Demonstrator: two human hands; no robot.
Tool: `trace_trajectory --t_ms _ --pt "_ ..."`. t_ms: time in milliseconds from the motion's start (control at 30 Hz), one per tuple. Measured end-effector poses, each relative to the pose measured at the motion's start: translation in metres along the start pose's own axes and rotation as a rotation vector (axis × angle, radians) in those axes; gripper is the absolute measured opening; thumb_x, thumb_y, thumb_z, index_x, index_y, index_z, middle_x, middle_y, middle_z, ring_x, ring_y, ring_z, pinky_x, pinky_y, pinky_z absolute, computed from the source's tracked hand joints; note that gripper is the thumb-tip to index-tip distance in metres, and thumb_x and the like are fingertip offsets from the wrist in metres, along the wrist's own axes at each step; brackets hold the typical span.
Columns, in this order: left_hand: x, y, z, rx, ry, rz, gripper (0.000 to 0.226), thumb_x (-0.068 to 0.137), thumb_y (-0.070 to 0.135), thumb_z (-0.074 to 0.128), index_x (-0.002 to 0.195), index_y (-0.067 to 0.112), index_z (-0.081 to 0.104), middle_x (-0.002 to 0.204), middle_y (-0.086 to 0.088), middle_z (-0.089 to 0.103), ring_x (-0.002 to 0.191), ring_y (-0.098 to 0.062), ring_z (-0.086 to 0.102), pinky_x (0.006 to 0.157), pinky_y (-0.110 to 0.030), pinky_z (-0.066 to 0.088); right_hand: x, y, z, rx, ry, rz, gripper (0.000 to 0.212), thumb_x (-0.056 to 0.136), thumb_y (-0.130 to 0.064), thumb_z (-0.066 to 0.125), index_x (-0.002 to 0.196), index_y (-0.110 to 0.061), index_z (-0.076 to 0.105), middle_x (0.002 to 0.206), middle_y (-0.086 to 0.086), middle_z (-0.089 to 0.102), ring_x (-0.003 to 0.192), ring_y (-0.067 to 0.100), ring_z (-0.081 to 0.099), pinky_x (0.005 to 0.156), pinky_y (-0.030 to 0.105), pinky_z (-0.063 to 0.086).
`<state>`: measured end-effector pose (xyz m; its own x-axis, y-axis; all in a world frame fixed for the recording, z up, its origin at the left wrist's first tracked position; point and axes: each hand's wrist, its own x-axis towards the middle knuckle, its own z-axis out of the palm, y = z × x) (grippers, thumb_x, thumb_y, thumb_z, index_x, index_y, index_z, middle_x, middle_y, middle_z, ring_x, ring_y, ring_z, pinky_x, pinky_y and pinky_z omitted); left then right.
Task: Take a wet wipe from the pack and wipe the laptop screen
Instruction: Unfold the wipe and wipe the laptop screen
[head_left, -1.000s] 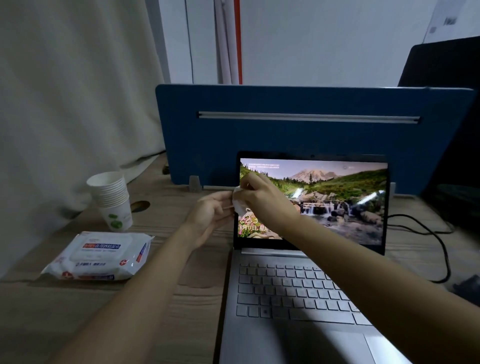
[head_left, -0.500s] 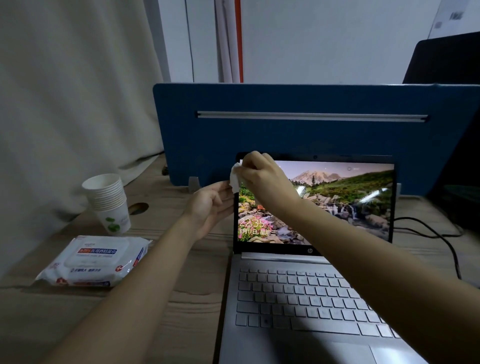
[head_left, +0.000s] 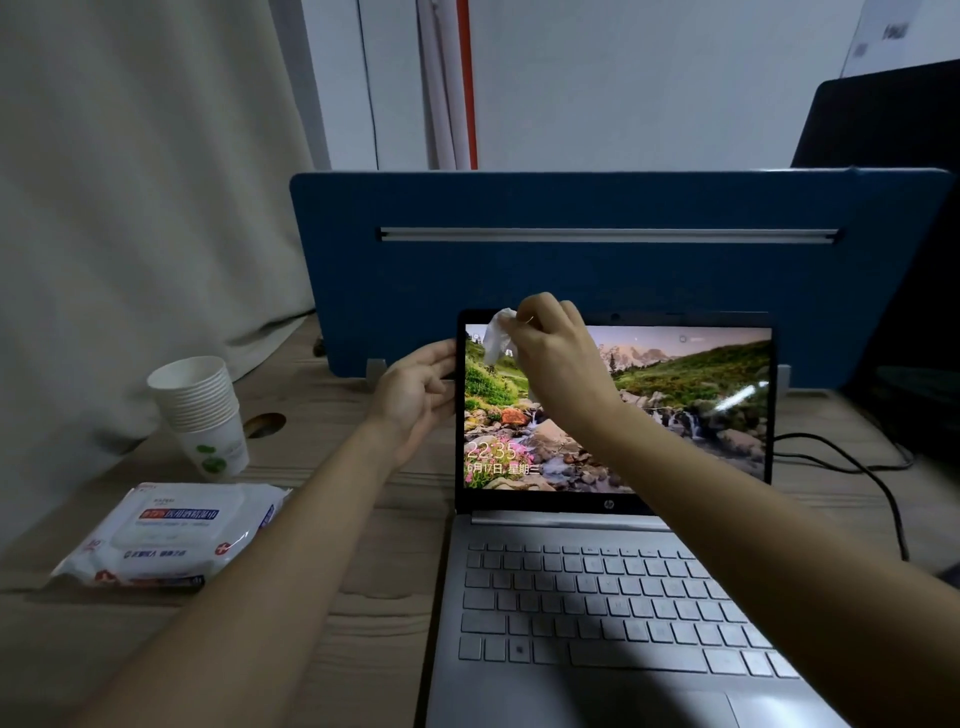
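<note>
At the top left corner of the laptop screen (head_left: 675, 410) my right hand (head_left: 556, 353) pinches the wet wipe (head_left: 496, 338), bunched and hanging just left of my fingers against the glass; my left hand (head_left: 415, 400) grips the screen's left edge to steady it; wiping is the step in hand, I judge barely begun; next calls for a sweep rightward under light pressure; the pack (head_left: 171, 530) lies shut on the bench (head_left: 363, 597), near left
</note>
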<state>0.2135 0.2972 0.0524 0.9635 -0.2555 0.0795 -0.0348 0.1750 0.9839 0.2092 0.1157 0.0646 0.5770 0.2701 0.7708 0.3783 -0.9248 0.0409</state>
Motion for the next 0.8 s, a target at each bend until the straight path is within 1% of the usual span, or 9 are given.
trace_trajectory --t_ms 100,233,400,500,600,633,700,733,800 --pt "0.002 0.002 0.006 0.008 0.029 0.008 0.061 0.081 -0.011 0.026 0.129 0.01 0.056 0.122 -0.008 0.067 0.11 -0.027 0.064 0.085 -0.035 0.054 -0.008 0.011 -0.007 -0.008 0.032 0.019 0.044 0.077 0.008 0.072 0.119 -0.003 0.065 0.102 0.012 0.056 0.087 0.03 0.051 0.077 0.037 0.049" --pt "0.005 0.002 0.012 0.035 0.052 0.011 0.059 0.08 -0.009 0.028 0.125 0.014 0.059 0.121 -0.007 0.068 0.109 -0.028 0.062 0.091 -0.04 0.049 -0.017 0.026 -0.016 -0.017 0.041 0.052 0.042 0.079 0.005 0.072 0.12 -0.003 0.065 0.1 0.012 0.056 0.086 0.029 0.051 0.073 0.036 0.048" --pt "0.007 -0.001 0.014 0.053 0.088 0.012 0.058 0.082 -0.005 0.031 0.134 0.011 0.053 0.125 -0.008 0.065 0.109 -0.028 0.062 0.081 -0.035 0.049 -0.027 0.043 -0.028 -0.016 0.042 0.095 0.042 0.078 0.007 0.073 0.119 -0.002 0.066 0.101 0.014 0.058 0.087 0.032 0.053 0.075 0.039 0.053" --pt "0.01 -0.004 0.017 0.099 0.141 0.038 0.056 0.083 -0.005 0.035 0.131 0.013 0.056 0.121 -0.011 0.066 0.113 -0.031 0.06 0.085 -0.039 0.052 -0.034 0.053 -0.036 -0.024 0.066 0.109 0.039 0.079 0.008 0.071 0.116 -0.001 0.067 0.101 0.017 0.059 0.085 0.034 0.055 0.076 0.041 0.053" --pt "0.011 -0.009 0.026 0.177 0.212 0.106 0.057 0.085 -0.007 0.038 0.137 0.012 0.05 0.127 -0.01 0.061 0.119 -0.026 0.056 0.099 -0.043 0.047 -0.04 0.064 -0.042 -0.008 0.083 0.138 0.036 0.08 0.009 0.069 0.114 -0.001 0.069 0.101 0.018 0.06 0.084 0.036 0.055 0.074 0.043 0.052" --pt "0.009 -0.01 0.03 0.212 0.233 0.134 0.057 0.086 -0.006 0.039 0.139 0.012 0.048 0.13 -0.006 0.059 0.119 -0.02 0.055 0.1 -0.04 0.047 -0.042 0.068 -0.044 -0.008 0.083 0.147 0.035 0.081 0.009 0.069 0.114 -0.002 0.069 0.101 0.017 0.06 0.085 0.036 0.055 0.074 0.044 0.052" --pt "0.007 -0.014 0.038 0.281 0.255 0.188 0.058 0.087 -0.005 0.042 0.14 0.017 0.045 0.129 0.004 0.057 0.115 -0.009 0.054 0.091 -0.027 0.045 -0.047 0.075 -0.046 -0.005 0.086 0.165 0.034 0.081 0.008 0.068 0.114 -0.003 0.069 0.101 0.017 0.059 0.085 0.035 0.054 0.073 0.045 0.052" --pt "0.008 -0.017 0.041 0.305 0.262 0.209 0.058 0.087 -0.004 0.042 0.141 0.018 0.044 0.129 0.007 0.055 0.118 -0.01 0.052 0.09 -0.026 0.042 -0.049 0.079 -0.048 -0.004 0.09 0.175 0.034 0.081 0.007 0.069 0.114 -0.003 0.069 0.101 0.017 0.06 0.085 0.035 0.055 0.074 0.045 0.053" --pt "0.01 -0.021 0.043 0.358 0.284 0.223 0.061 0.089 -0.001 0.043 0.147 0.019 0.037 0.142 0.001 0.048 0.127 -0.014 0.046 0.098 -0.031 0.04 -0.053 0.087 -0.051 -0.015 0.096 0.195 0.034 0.081 0.005 0.071 0.114 -0.004 0.069 0.102 0.016 0.06 0.086 0.034 0.055 0.074 0.044 0.054"
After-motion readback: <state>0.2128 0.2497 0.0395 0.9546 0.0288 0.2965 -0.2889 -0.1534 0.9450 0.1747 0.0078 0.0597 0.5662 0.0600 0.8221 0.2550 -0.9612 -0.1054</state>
